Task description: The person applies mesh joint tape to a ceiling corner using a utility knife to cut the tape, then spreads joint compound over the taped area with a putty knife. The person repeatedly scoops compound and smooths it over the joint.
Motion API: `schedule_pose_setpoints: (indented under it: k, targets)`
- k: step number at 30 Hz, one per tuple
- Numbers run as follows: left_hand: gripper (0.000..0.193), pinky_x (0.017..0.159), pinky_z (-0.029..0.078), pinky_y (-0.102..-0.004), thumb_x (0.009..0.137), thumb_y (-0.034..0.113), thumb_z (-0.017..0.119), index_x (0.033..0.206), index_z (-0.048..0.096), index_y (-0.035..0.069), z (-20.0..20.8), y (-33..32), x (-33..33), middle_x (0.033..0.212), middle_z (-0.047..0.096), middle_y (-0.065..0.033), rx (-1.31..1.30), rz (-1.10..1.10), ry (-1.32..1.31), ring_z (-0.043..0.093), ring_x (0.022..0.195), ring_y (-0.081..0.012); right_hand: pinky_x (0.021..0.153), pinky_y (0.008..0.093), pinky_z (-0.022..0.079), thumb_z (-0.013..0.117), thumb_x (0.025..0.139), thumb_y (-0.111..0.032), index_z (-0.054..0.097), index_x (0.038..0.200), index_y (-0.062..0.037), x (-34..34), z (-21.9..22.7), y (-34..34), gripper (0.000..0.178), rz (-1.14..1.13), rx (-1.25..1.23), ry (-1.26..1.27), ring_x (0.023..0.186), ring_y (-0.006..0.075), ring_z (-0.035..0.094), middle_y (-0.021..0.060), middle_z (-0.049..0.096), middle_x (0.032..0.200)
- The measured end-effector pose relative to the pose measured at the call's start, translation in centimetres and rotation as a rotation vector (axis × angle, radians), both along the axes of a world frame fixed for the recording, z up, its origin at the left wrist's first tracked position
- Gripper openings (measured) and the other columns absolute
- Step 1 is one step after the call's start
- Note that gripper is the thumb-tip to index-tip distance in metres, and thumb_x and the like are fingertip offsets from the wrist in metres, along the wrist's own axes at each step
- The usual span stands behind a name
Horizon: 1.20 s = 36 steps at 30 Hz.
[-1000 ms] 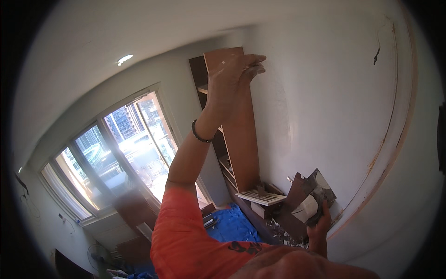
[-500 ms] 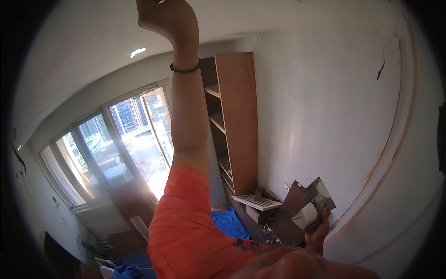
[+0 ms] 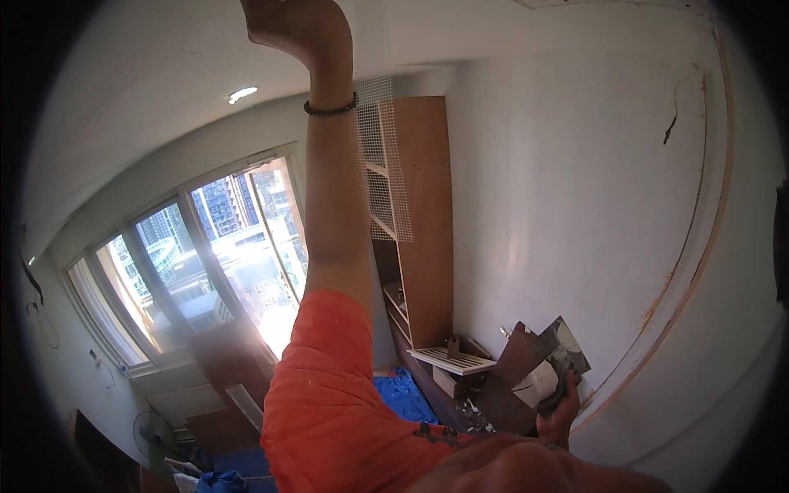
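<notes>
My left hand is raised high against the ceiling, its fingers curled and partly cut off by the upper edge. Beside its wrist hangs a whitish strip of mesh tape, crossing in front of the cabinet. The strip's upper end runs out of view, so whether the fingers grip it is hidden. Low at the right, my right hand is closed around a flat, dark grey plate with whitish patches. A pale lump shows on or against this plate; its kind is unclear.
A tall brown cabinet with open shelves stands against the white wall. At its foot lie a white slatted panel, loose boards and a blue sheet. Windows line the left, with a fan below.
The mesh tape has swung left, from in front of the white wall to beside my left wrist, over the cabinet. Both hands keep nearly the same place.
</notes>
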State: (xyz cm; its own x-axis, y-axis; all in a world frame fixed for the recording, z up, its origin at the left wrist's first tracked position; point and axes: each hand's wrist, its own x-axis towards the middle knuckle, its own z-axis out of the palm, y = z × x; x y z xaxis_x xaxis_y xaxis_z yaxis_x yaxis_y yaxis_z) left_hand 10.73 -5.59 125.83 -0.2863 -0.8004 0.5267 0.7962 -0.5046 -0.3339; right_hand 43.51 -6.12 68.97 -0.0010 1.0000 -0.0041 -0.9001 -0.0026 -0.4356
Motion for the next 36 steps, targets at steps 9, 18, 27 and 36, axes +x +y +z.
schedule_pose_setpoints:
  k: [9, 18, 27, 36]
  targets:
    - [0.012, 0.069, 0.052, -0.0284, 0.089, 0.006, 0.078, 0.096, 0.069, 0.003, 0.4, -0.2, 0.5, 0.086, 0.07, -0.0048, 0.018, 0.009, -0.028, 0.062, 0.076, -0.0135, 0.106, 0.0462, 0.05, 0.053, 0.106, -0.031, 0.049, 0.143, -0.0035, 0.2, -0.6, 0.2, 0.046, 0.002, 0.016, 0.009, 0.123, 0.0297, 0.063, 0.0118, 0.062, 0.137]
    - [0.009, 0.069, 0.051, -0.0286, 0.09, 0.005, 0.076, 0.097, 0.071, 0.003, 0.6, 0.1, 1.0, 0.092, 0.071, -0.0057, 0.113, 0.123, -0.187, 0.063, 0.076, -0.0148, 0.107, 0.0467, 0.05, 0.051, 0.107, -0.031, 0.048, 0.144, -0.0036, -0.1, -0.1, -0.2, 0.046, -0.01, -0.001, -0.009, 0.124, 0.0303, 0.062, 0.0123, 0.061, 0.137]
    - [0.021, 0.081, 0.055, -0.0377, 0.09, 0.004, 0.075, 0.111, 0.072, 0.005, 0.4, 2.2, 1.2, 0.104, 0.07, -0.0082, 0.152, 0.174, -0.022, 0.066, 0.097, -0.0218, 0.107, 0.0465, 0.049, 0.049, 0.108, -0.033, 0.049, 0.144, -0.004, -0.1, -0.3, -0.2, 0.046, -0.005, 0.013, 0.02, 0.124, 0.0299, 0.062, 0.0121, 0.062, 0.137]
    - [0.062, 0.099, 0.049, -0.0466, 0.084, 0.008, 0.083, 0.14, 0.056, 0.006, -0.5, 3.1, 3.7, 0.131, 0.054, -0.016, 0.016, -0.233, 0.093, 0.052, 0.124, -0.0335, 0.107, 0.0462, 0.049, 0.049, 0.108, -0.034, 0.05, 0.144, -0.0045, -0.4, -0.1, -0.6, 0.046, -0.035, 0.012, -0.013, 0.125, 0.0294, 0.062, 0.0107, 0.062, 0.137]
